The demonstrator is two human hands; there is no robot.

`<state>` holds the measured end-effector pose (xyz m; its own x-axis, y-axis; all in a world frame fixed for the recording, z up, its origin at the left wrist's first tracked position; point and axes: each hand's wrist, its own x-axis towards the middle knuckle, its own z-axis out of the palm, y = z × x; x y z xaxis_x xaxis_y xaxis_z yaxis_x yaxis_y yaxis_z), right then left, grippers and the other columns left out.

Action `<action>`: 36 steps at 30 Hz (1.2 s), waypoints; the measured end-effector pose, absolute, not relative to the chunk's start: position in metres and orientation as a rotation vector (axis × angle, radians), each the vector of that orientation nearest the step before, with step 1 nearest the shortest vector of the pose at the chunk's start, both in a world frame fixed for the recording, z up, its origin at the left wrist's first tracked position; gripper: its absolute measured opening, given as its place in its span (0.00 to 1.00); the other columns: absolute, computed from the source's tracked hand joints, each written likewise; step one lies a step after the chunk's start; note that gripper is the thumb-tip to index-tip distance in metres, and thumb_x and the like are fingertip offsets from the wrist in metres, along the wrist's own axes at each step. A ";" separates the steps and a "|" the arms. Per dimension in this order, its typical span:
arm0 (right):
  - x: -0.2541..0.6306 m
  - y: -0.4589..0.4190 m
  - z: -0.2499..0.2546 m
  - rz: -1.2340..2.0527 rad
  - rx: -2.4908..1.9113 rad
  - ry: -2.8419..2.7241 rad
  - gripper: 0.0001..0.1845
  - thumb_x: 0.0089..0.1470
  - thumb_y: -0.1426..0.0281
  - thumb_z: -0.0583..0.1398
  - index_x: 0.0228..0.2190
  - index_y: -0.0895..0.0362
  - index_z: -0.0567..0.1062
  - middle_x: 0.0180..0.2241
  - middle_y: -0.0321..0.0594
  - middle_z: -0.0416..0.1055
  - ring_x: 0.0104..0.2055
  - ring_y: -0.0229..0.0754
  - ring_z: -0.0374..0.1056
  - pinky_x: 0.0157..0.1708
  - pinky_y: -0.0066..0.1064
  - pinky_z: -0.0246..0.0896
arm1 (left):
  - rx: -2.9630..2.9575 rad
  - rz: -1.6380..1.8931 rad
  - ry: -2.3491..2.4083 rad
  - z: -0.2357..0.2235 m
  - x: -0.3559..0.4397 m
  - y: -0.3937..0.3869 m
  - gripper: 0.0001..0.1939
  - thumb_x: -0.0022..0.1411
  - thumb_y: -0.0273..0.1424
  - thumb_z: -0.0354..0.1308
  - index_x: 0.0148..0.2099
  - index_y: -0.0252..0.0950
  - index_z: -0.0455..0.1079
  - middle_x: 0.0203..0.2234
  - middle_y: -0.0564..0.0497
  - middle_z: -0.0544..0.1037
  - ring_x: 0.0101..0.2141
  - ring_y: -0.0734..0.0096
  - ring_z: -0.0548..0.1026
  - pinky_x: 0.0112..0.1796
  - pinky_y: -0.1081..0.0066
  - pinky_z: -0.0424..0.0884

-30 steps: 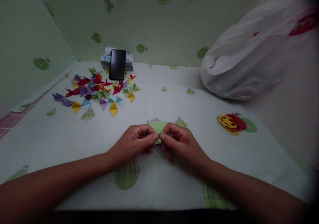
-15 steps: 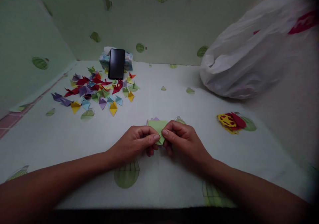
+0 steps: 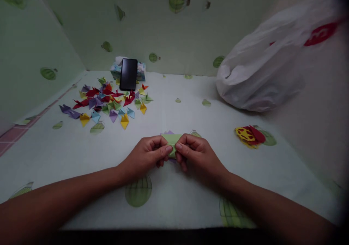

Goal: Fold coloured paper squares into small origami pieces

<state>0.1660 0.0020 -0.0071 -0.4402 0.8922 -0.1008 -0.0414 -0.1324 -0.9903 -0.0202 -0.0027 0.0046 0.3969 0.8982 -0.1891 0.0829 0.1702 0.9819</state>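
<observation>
I have a small green paper [image 3: 172,139] pinched between both hands, nearer to me than the black phone [image 3: 128,74] and off to the right of it. My left hand [image 3: 148,150] grips the paper's left side, thumb on top and index finger curled in; my right hand [image 3: 197,152] grips the right side the same way, and my thumb tips sit just beside each other. My other fingers are bent underneath, and I cannot tell how they press there. A bit of purple paper [image 3: 170,132] peeks out past the far edge of the green one. The phone stands tilted back in front of a tissue box [image 3: 141,72]. My folded paper pieces [image 3: 94,102], red, purple, yellow, blue, green and orange, lie in a loose heap in front of the phone, mostly spreading to its left. Well to the right of the phone, and nearer to me, lie yellow cut-outs [image 3: 245,134] with a red piece [image 3: 257,135]. A white plastic bag [image 3: 253,70] with red print slumps to the right of the phone, well apart from it.
</observation>
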 end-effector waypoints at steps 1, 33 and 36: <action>0.166 0.003 -0.007 1.681 -0.975 -1.417 0.16 0.58 0.61 0.61 0.25 0.58 0.67 0.20 0.30 0.69 0.16 0.29 0.62 0.18 0.24 0.56 | 1.283 0.773 1.024 0.004 -0.021 -0.002 0.14 0.61 0.39 0.59 0.29 0.34 0.68 0.19 0.57 0.68 0.20 0.78 0.65 0.25 0.75 0.63; 0.166 0.001 -0.007 1.570 -0.952 -1.560 0.12 0.58 0.65 0.60 0.26 0.57 0.67 0.22 0.31 0.67 0.19 0.31 0.63 0.20 0.25 0.58 | 1.245 0.729 0.975 0.002 -0.023 -0.001 0.11 0.56 0.34 0.63 0.30 0.32 0.69 0.19 0.57 0.71 0.19 0.80 0.67 0.22 0.77 0.62; 0.165 -0.002 -0.006 1.508 -1.009 -1.556 0.12 0.58 0.65 0.59 0.25 0.57 0.67 0.21 0.31 0.66 0.18 0.31 0.62 0.18 0.25 0.56 | 1.207 0.739 0.952 0.003 -0.022 -0.002 0.11 0.55 0.35 0.64 0.31 0.32 0.70 0.21 0.56 0.72 0.21 0.80 0.70 0.24 0.77 0.65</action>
<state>0.1655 -0.0016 -0.0059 -0.4227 0.9061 -0.0166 0.0448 0.0025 -0.9990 -0.0221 -0.0018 0.0028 0.4338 0.8773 -0.2052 0.0189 0.2189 0.9756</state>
